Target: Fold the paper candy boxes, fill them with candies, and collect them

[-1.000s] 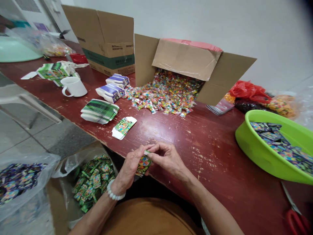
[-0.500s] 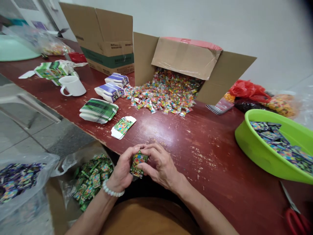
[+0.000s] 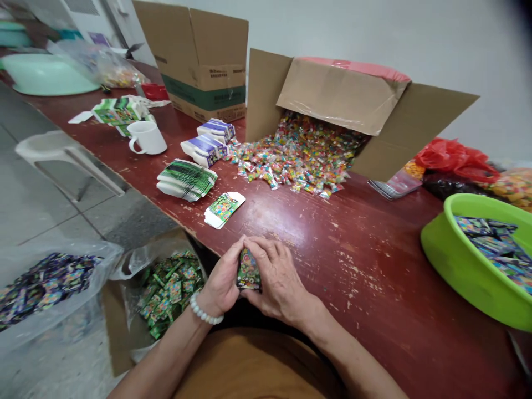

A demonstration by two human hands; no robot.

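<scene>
A small green printed carton (image 3: 248, 271) is held between both hands at the table's near edge. My left hand (image 3: 222, 282) wraps its left side, with a white bead bracelet on the wrist. My right hand (image 3: 277, 282) closes over its right side and top, fingertips meeting the left hand's. Just beyond lie a flat green carton blank (image 3: 224, 209) and a stack of flat green blanks (image 3: 187, 179). A heap of wrapped sweets (image 3: 297, 155) spills from a cardboard box lying on its side (image 3: 332, 97).
A green basin (image 3: 469, 266) holding dark packets sits at right. Purple-white cartons (image 3: 208, 145), a white mug (image 3: 147, 137) and an upright cardboard box (image 3: 199, 61) stand behind. Below the table's left edge are bags of green cartons (image 3: 170, 291) and dark packets (image 3: 41, 285).
Both hands turned the carton from flat and open-flapped to closed and upright, drawing together around it. The view shifted slightly to the left.
</scene>
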